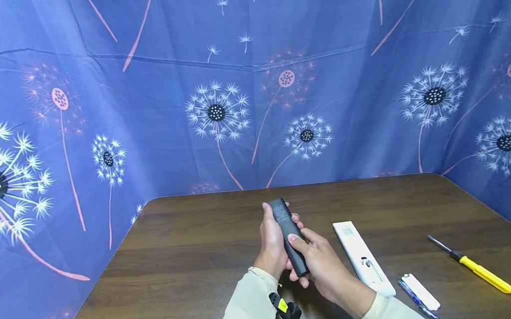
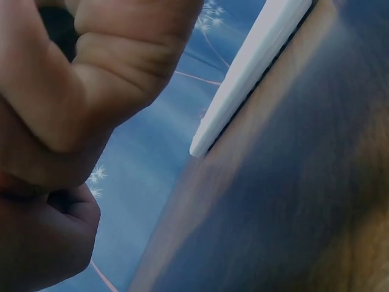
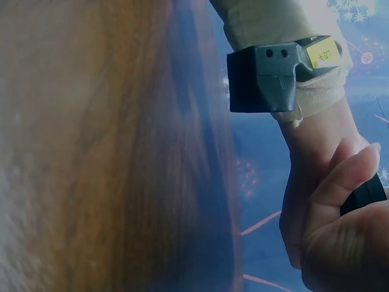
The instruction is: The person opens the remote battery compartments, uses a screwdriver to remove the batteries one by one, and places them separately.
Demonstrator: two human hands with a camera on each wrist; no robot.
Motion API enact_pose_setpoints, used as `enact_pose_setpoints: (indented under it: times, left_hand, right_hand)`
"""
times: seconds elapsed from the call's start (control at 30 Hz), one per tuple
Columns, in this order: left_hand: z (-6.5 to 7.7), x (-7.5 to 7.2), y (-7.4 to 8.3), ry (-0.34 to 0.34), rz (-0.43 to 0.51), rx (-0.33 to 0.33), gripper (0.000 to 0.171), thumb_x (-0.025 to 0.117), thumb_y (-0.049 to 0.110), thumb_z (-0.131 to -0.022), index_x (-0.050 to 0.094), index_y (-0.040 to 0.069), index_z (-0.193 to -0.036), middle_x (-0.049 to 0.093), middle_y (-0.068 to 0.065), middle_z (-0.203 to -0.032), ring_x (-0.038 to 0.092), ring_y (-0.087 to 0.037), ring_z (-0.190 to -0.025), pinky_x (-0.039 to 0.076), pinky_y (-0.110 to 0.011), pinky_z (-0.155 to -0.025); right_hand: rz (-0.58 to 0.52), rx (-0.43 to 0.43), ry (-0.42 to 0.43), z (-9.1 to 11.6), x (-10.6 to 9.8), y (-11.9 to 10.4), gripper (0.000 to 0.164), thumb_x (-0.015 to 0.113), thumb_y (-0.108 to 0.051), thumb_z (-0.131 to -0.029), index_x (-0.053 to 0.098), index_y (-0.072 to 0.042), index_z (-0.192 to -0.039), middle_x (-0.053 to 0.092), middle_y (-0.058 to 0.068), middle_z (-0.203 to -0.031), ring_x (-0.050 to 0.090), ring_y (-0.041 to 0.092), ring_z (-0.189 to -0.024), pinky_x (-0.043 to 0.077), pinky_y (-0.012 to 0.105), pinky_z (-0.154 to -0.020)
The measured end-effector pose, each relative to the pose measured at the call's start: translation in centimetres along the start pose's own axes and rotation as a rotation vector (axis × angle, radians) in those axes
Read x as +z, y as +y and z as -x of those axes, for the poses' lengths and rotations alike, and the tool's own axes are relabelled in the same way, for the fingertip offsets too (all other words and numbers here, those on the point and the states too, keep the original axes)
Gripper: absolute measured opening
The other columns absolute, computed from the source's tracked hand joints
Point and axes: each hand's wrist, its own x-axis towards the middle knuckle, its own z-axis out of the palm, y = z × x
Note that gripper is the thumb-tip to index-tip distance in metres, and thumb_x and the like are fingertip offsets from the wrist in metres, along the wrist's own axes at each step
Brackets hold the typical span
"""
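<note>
Both hands hold a black remote control (image 1: 289,232) over the middle of the table, its back with small print turned up. My left hand (image 1: 272,241) grips it along the left side, with fingertips showing past its right edge. The right hand (image 1: 324,261) grips the lower half, its thumb lying across the back. In the right wrist view the remote's dark end (image 3: 366,196) shows beside the right hand (image 3: 346,249). Hands fill the left side of the left wrist view, where most of the remote is hidden.
Right of the hands lies a long white piece (image 1: 357,251) with a printed code and a recess. Near it are a small white piece (image 1: 421,291) and a slim blue item (image 1: 412,295). A yellow-handled screwdriver (image 1: 475,267) lies farther right. Patterned blue cloth (image 1: 251,104) hangs behind the table.
</note>
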Motion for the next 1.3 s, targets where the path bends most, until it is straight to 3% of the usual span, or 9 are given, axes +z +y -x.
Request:
enact_pose_setpoints:
  times: [0.5, 0.7, 0.93, 1.3]
  left_hand:
    - [0.0, -0.8, -0.1, 0.018, -0.03, -0.006, 0.062, 0.019, 0.062, -0.105, 0.053, 0.012, -0.117, 0.055, 0.0, -0.073, 0.055, -0.013, -0.062, 0.048, -0.031, -0.062]
    - [0.1, -0.5, -0.2, 0.009, -0.042, -0.011, 0.061, 0.019, 0.061, -0.105, 0.052, 0.012, -0.118, 0.055, -0.001, -0.075, 0.055, -0.013, -0.064, 0.046, -0.029, -0.062]
    - [0.0, -0.6, -0.6, -0.022, -0.015, -0.051, 0.067, 0.023, 0.071, -0.1, 0.052, 0.013, -0.116, 0.055, 0.0, -0.076, 0.055, -0.012, -0.063, 0.046, -0.027, -0.062]
    - [-0.1, -0.2, -0.8, 0.016, -0.037, 0.023, 0.06, 0.019, 0.059, -0.106, 0.05, 0.009, -0.118, 0.054, 0.0, -0.071, 0.055, -0.013, -0.061, 0.049, -0.029, -0.062]
  right_hand:
    - [0.016, -0.003, -0.091, 0.1, -0.5, 0.4, 0.042, 0.05, -0.027, -0.104, 0.044, 0.005, -0.13, 0.061, 0.013, -0.079, 0.061, 0.019, -0.058, 0.049, 0.03, -0.048]
    - [0.008, 0.034, -0.066, -0.4, -0.8, 0.3, 0.046, 0.05, -0.041, -0.103, 0.049, 0.004, -0.116, 0.062, 0.012, -0.076, 0.062, 0.019, -0.055, 0.051, 0.031, -0.049]
    - [0.04, 0.059, -0.086, -0.7, -1.2, 0.1, 0.057, 0.047, -0.053, -0.103, 0.048, 0.002, -0.117, 0.062, 0.01, -0.071, 0.063, 0.017, -0.052, 0.046, 0.027, -0.043]
    - [-0.015, 0.004, -0.079, -0.2, -1.0, 0.1, 0.039, 0.045, -0.033, -0.108, 0.043, 0.004, -0.121, 0.061, 0.009, -0.07, 0.06, 0.014, -0.047, 0.037, 0.023, -0.039]
